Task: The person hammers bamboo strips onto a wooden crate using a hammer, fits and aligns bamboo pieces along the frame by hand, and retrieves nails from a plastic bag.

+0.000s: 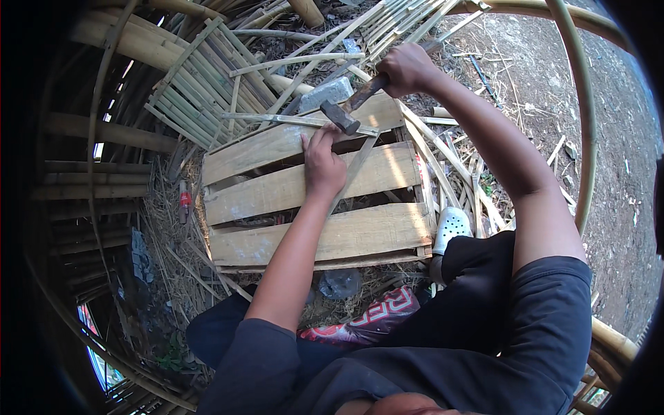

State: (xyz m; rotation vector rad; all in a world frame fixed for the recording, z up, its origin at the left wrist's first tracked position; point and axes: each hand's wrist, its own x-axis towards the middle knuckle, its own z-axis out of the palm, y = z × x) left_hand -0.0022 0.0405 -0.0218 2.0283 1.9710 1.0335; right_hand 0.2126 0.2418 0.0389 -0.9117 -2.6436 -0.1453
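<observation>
My right hand (408, 69) is wrapped round the wooden handle of a hammer (340, 117). Its dark metal head is over the far part of a slatted wooden crate (318, 235), right by the fingertips of my left hand (324, 164). Those fingers are drawn together at a thin bamboo strip (277, 119) that lies across the crate's far slats; whatever they pinch is hidden. A second bamboo strip (360, 162) runs slantwise over the slats, passing beside my left hand and meeting the first near its right end.
A grey block (325, 94) lies just beyond the crate. A bamboo slat panel (207, 83) leans at the far left, and loose bamboo strips (408, 28) are heaped at the back. A pale clog (453, 228) is against the crate's right side. A curved bamboo pole (584, 117) rises at right.
</observation>
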